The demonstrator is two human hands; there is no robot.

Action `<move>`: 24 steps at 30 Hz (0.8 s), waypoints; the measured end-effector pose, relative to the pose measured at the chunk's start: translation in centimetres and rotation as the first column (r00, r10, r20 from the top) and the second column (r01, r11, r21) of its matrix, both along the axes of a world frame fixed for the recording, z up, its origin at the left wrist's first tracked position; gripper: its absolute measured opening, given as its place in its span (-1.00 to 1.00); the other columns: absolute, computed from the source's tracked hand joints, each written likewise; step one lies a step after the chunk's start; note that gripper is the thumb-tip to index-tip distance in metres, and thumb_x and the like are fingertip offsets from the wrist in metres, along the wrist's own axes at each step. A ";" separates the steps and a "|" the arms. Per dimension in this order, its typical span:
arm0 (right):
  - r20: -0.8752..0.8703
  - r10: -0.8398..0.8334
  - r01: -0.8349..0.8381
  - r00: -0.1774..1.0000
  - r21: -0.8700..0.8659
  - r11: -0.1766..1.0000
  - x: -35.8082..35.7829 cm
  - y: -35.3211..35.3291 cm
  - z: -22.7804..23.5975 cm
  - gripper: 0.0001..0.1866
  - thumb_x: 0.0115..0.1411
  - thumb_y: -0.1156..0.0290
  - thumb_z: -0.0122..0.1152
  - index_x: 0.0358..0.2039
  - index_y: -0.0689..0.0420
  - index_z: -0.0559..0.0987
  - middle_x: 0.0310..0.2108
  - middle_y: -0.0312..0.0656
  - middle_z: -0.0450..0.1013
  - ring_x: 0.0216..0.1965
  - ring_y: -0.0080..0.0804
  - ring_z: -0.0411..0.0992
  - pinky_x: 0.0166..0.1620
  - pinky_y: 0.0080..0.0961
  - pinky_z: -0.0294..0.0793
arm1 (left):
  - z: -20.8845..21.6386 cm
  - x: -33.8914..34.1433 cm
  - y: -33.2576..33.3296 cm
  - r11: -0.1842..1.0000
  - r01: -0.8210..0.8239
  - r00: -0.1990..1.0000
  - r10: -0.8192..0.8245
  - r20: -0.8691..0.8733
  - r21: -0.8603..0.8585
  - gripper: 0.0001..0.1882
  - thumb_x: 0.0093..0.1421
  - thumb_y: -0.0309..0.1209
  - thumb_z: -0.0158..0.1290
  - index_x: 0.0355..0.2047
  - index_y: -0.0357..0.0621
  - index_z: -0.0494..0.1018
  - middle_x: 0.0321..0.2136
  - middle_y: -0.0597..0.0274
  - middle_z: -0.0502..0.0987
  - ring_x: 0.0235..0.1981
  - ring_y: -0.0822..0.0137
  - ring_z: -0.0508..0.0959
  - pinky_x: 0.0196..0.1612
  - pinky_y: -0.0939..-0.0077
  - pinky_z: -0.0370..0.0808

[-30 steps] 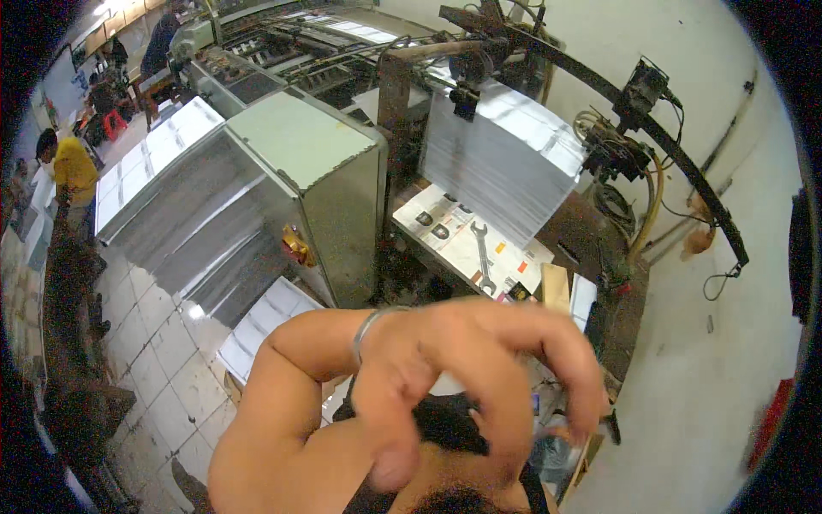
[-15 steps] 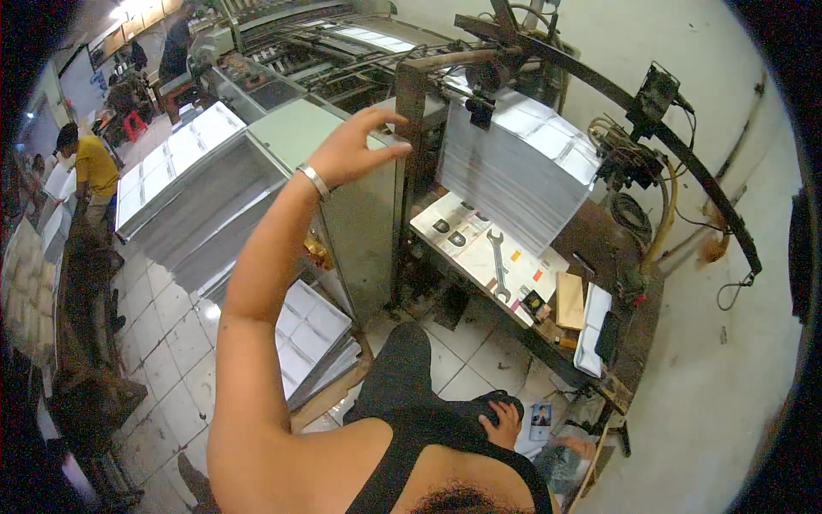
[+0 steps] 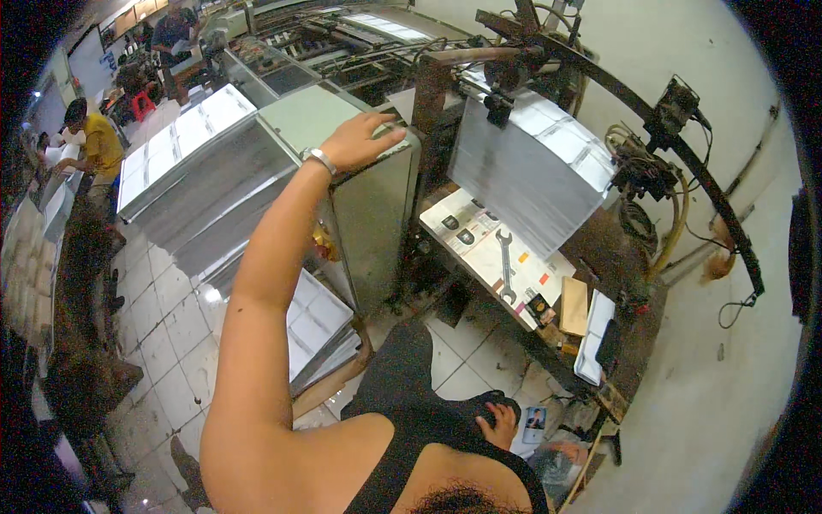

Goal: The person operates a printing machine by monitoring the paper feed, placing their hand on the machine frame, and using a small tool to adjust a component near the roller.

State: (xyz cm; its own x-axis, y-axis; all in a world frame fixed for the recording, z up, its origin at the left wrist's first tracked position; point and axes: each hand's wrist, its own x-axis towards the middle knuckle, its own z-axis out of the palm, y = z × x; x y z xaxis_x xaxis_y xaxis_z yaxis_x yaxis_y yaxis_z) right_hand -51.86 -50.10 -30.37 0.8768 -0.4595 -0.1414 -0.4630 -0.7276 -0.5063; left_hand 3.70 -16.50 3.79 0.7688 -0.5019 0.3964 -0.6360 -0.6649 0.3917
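Note:
My left hand [image 3: 364, 142] reaches forward, fingers stretched out and slightly apart, at the edge of the pale green top of a machine cabinet [image 3: 308, 116]. It appears to rest there and holds nothing. A metal band [image 3: 320, 160] circles that wrist. My right hand [image 3: 498, 426] lies on my dark-clothed right thigh with its fingers spread. Ahead to the right, a tall stack of printed sheets [image 3: 531, 171] stands in the machine. Left of the cabinet is another tall stack of printed sheets [image 3: 184, 141]. A lower paper stack [image 3: 312, 330] sits near my left leg.
A wrench [image 3: 505, 265], a wooden block [image 3: 574, 306] and a folded white cloth or paper [image 3: 593, 338] lie on the bench at right. Above it curves a dark metal arm [image 3: 621, 90]. At far left, a person in yellow [image 3: 103, 147] bends over paper stacks; another person [image 3: 175, 34] stands farther back.
My left hand has come down from beside the upright post onto the cabinet's edge, fingers straightening from a curl. My right hand stays on my thigh. A person now shows at the back left.

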 end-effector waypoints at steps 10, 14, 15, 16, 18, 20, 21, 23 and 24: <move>0.007 -0.016 0.015 1.000 0.022 1.000 0.3 0.2 0.4 -0.38 0.07 -0.11 0.42 0.15 -0.24 0.61 0.25 -0.16 0.39 0.40 0.01 0.12 0.34 0.20 0.07 | -0.1 -0.4 -0.1 0.984 -0.074 0.997 0.067 0.048 0.163 -0.12 0.26 0.36 -0.10 0.33 -0.08 0.35 0.31 -0.23 0.30 0.33 -0.13 0.30 0.38 0.12 0.22; 0.002 -0.018 0.018 1.000 0.021 1.000 0.2 0.1 0.3 -0.39 0.07 -0.11 0.42 0.14 -0.23 0.61 0.25 -0.17 0.38 0.41 0.01 0.12 0.34 0.22 0.05 | -0.2 -0.4 -0.3 0.981 -0.084 0.995 0.074 0.067 0.172 -0.12 0.26 0.35 -0.10 0.34 -0.06 0.33 0.32 -0.28 0.27 0.34 -0.17 0.29 0.38 0.10 0.20; 0.000 -0.021 0.021 1.000 0.021 1.000 0.1 0.2 0.3 -0.39 0.07 -0.11 0.41 0.13 -0.23 0.61 0.26 -0.17 0.38 0.41 0.01 0.12 0.34 0.23 0.05 | -0.2 -0.2 -0.4 0.981 -0.082 0.995 0.071 0.069 0.174 -0.12 0.26 0.35 -0.10 0.34 -0.05 0.33 0.32 -0.29 0.27 0.34 -0.18 0.29 0.39 0.10 0.20; 0.002 -0.021 0.021 1.000 0.025 0.999 0.1 0.3 0.2 -0.39 0.07 -0.12 0.40 0.13 -0.22 0.61 0.26 -0.17 0.38 0.41 0.01 0.11 0.34 0.24 0.04 | -0.4 -0.2 -0.4 0.981 -0.089 0.994 0.077 0.073 0.172 -0.12 0.26 0.35 -0.09 0.34 -0.05 0.33 0.32 -0.29 0.26 0.33 -0.19 0.29 0.38 0.09 0.21; 0.006 -0.032 0.032 0.999 0.035 0.999 -0.2 0.4 0.1 -0.39 0.09 -0.14 0.38 0.13 -0.22 0.61 0.26 -0.18 0.37 0.42 0.02 0.09 0.34 0.26 0.02 | -0.6 0.0 -0.3 0.981 -0.092 0.994 0.079 0.081 0.170 -0.13 0.26 0.34 -0.09 0.34 -0.04 0.33 0.33 -0.29 0.26 0.33 -0.21 0.30 0.38 0.08 0.22; -0.006 -0.018 0.018 1.000 0.044 0.999 -0.1 0.2 -0.1 -0.37 0.10 -0.16 0.36 0.15 -0.22 0.59 0.28 -0.17 0.35 0.43 0.02 0.06 0.34 0.27 0.00 | -0.8 0.2 -0.3 0.982 -0.094 0.994 0.083 0.074 0.163 -0.14 0.26 0.33 -0.07 0.34 -0.04 0.33 0.34 -0.29 0.25 0.31 -0.23 0.31 0.37 0.07 0.24; -0.011 -0.014 0.015 1.000 0.050 0.999 -0.1 0.2 -0.1 -0.36 0.10 -0.17 0.35 0.17 -0.22 0.58 0.29 -0.17 0.34 0.44 0.02 0.05 0.35 0.28 -0.01 | -0.8 0.2 -0.2 0.982 -0.092 0.994 0.081 0.071 0.163 -0.15 0.26 0.32 -0.07 0.34 -0.04 0.33 0.34 -0.29 0.25 0.31 -0.24 0.32 0.37 0.06 0.25; -0.037 -0.003 0.004 0.999 0.045 0.999 -0.1 0.1 0.3 -0.34 0.10 -0.19 0.34 0.19 -0.22 0.56 0.32 -0.16 0.31 0.45 0.02 0.02 0.34 0.30 -0.02 | -0.8 0.0 0.0 0.984 -0.086 0.994 0.073 0.086 0.156 -0.18 0.28 0.29 -0.05 0.32 -0.05 0.35 0.33 -0.22 0.28 0.27 -0.25 0.36 0.34 0.06 0.28; -0.048 0.004 -0.002 0.999 0.044 0.999 0.1 0.1 0.7 -0.33 0.10 -0.20 0.34 0.20 -0.22 0.55 0.33 -0.16 0.29 0.46 0.02 0.01 0.34 0.31 -0.03 | -0.6 -0.1 0.1 0.985 -0.072 0.995 0.061 0.073 0.157 -0.18 0.28 0.29 -0.05 0.32 -0.05 0.36 0.32 -0.21 0.29 0.26 -0.25 0.37 0.34 0.06 0.28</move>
